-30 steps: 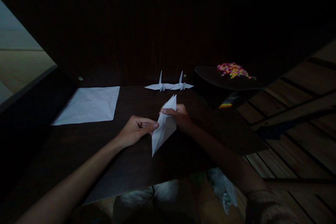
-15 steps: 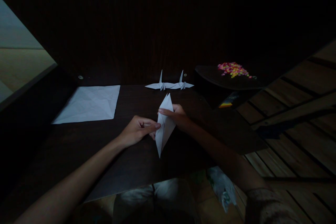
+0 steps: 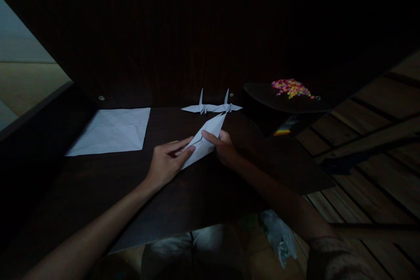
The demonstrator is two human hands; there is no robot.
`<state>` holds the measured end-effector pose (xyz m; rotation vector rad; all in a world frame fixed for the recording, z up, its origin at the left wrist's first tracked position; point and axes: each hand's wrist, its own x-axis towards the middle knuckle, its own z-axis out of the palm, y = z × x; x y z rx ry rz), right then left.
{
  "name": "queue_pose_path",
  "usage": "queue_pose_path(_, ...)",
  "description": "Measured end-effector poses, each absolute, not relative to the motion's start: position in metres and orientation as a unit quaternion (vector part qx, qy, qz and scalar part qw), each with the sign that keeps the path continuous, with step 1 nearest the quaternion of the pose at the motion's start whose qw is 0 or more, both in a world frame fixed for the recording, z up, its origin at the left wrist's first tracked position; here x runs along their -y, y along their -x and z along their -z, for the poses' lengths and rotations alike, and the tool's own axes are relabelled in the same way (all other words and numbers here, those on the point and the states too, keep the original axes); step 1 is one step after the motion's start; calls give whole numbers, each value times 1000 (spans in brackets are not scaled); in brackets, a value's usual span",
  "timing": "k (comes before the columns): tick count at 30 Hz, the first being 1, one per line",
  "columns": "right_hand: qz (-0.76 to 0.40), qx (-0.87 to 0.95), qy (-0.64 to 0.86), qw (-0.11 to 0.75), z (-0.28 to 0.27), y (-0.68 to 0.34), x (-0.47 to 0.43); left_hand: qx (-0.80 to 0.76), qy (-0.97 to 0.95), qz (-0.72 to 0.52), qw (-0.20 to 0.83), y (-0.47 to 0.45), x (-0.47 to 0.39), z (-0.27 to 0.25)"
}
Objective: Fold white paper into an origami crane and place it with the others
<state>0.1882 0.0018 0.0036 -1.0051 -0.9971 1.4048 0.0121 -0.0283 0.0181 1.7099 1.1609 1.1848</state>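
A white folded paper, shaped like a long diamond, is held between both hands above the dark table. My left hand pinches its lower left edge, with the thumb on top and the fingers partly hidden behind it. My right hand grips the right edge, its thumb pressing on the paper's face. The split, pointed end leans up and to the right. Just beyond it stand two white paper cranes, wing against wing at the back of the table.
A creased white paper sheet lies at the left on the dark table. On a raised, rounded shelf at the right sits a heap of small pink and yellow pieces. Below, a plastic bag rests near the floor.
The folded paper has turned from nearly upright to leaning right, its pointed end now farther right. My left hand has shifted along its edge; my right hand still grips it.
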Motion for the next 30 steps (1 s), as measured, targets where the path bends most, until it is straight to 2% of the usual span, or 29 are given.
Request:
queue_pose_path(4,-612,420,428,516,-5,-184,5,-436,-706,-472,298,-12,30,-19)
queue_pose_path(14,-637,374,391,548,-11,-184,7,-436,-699,-530,199,-16,36,-19)
queue_pose_path(30,-642,374,364,561,-8,-191,4,-426,-673,-565,214,-16,39,-14)
